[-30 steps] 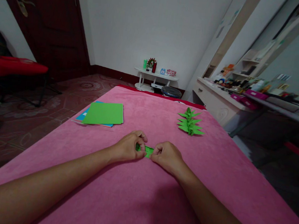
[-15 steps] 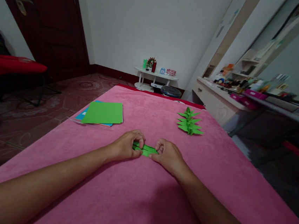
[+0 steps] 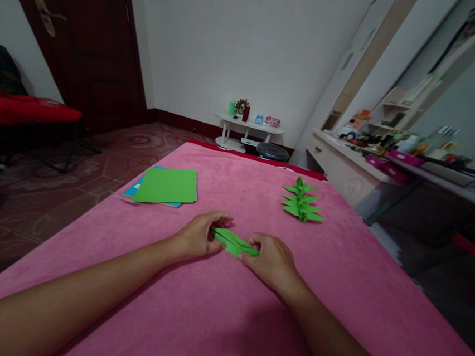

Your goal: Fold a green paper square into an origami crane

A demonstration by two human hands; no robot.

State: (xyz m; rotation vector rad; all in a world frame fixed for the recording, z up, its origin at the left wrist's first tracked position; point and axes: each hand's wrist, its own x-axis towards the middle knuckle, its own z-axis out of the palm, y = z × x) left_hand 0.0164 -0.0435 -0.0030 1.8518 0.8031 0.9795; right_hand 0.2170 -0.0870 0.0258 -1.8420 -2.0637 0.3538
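Note:
A narrow folded piece of green paper (image 3: 234, 242) lies on the pink cloth (image 3: 224, 311) between my two hands. My left hand (image 3: 198, 234) pinches its left end with curled fingers. My right hand (image 3: 270, 258) is closed on its right end, knuckles up. Both forearms reach in from the bottom edge. A row of finished green folded paper figures (image 3: 301, 201) lies further back on the right. A stack of flat sheets, green on top of blue (image 3: 166, 185), lies back left.
The pink cloth covers a raised surface whose far edge ends before a small white shelf table (image 3: 248, 126). A cluttered dresser (image 3: 365, 157) stands to the right, a red chair (image 3: 25, 110) and a dark door (image 3: 87, 35) to the left.
My hands have drawn apart, so more of the green paper shows between them and it looks longer and flatter. The view has shifted slightly.

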